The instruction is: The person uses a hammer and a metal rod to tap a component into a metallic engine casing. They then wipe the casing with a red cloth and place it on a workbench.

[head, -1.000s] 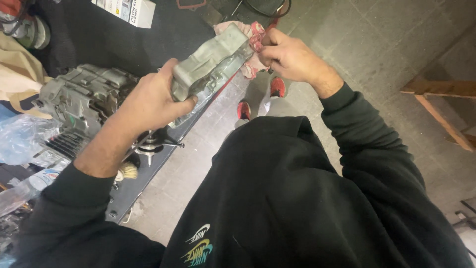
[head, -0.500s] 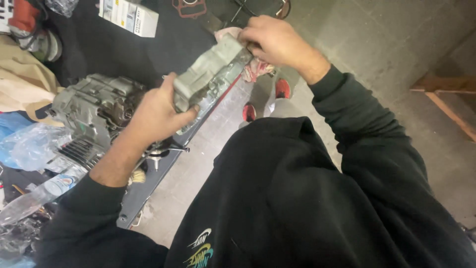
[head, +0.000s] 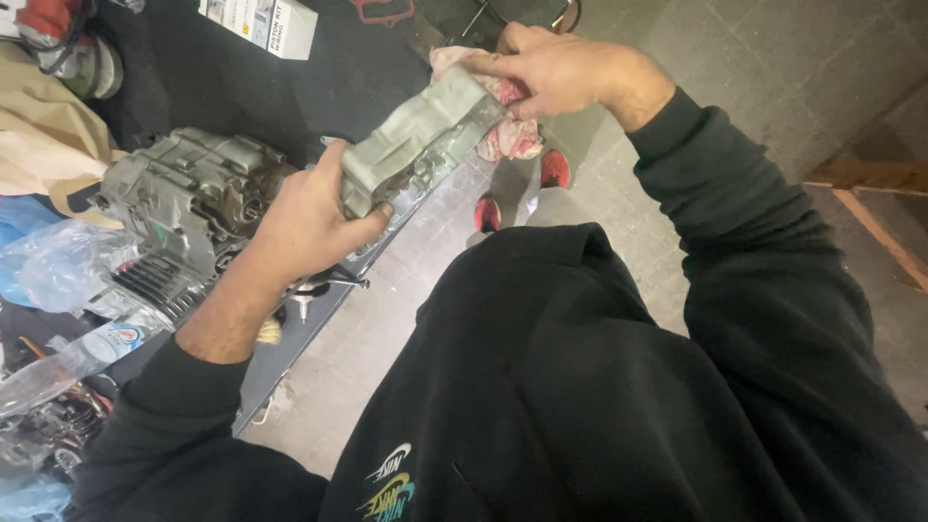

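Gripping a grey cast-metal engine cover (head: 416, 145) at its lower end, the left hand (head: 309, 217) wraps fingers and thumb around it above the bench edge. The right hand (head: 556, 68) presses a pink rag (head: 507, 135) against the cover's upper end, fingers closed on the cloth. An engine block (head: 188, 208) sits on the black bench (head: 222, 68) just left.

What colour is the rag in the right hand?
The rag is pinkish-white with red stains, seen in the head view, pressed by the right hand on the metal cover.

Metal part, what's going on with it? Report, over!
Left hand grips metal part's near end. Right hand presses pink rag on far end. Engine beside, apart, not in the way.
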